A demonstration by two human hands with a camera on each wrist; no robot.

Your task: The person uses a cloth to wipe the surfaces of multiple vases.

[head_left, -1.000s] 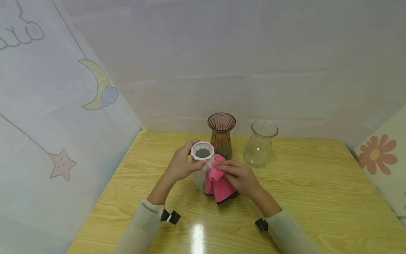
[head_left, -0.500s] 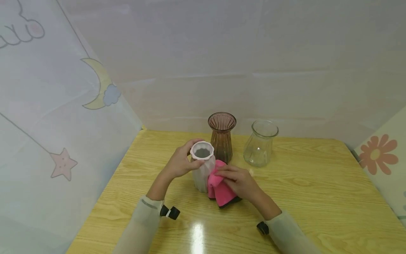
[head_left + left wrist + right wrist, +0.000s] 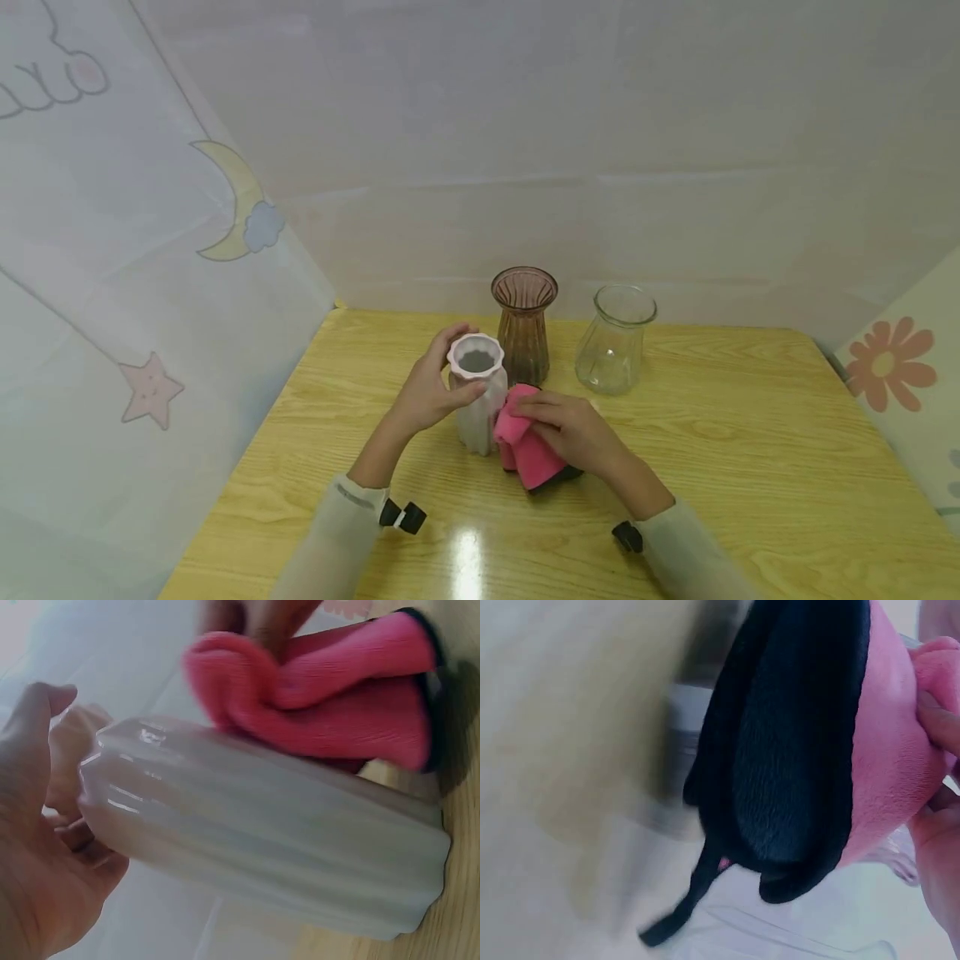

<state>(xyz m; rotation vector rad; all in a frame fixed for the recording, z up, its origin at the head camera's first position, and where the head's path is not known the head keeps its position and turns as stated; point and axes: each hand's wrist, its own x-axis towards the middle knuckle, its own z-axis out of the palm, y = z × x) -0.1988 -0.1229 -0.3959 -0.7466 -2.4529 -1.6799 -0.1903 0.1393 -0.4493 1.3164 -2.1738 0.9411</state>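
Observation:
A white fluted vase (image 3: 477, 425) with a scalloped rim stands on the wooden table. My left hand (image 3: 431, 390) grips it near the top, thumb at the front and fingers round the back. In my right hand (image 3: 573, 429) a bunched pink cloth (image 3: 534, 454) is pinched, its folds against the vase's right side. The left wrist view shows the cloth (image 3: 330, 690) lying along the wall of the glossy vase (image 3: 262, 825). Dark edging and a dark underside of the cloth (image 3: 795, 750), with a small hanging loop, fill the right wrist view.
Just behind the white vase stands a purple-brown ribbed glass vase (image 3: 524, 325). To its right is a clear glass vase (image 3: 611, 350) with a wide rim. The wooden table (image 3: 750, 450) ends at a pale sheet (image 3: 600, 167) hung behind it.
My right hand has slid the cloth down and slightly right along the vase's side. The left hand keeps its grip, and the vase shifts only slightly. Both glass vases stay put.

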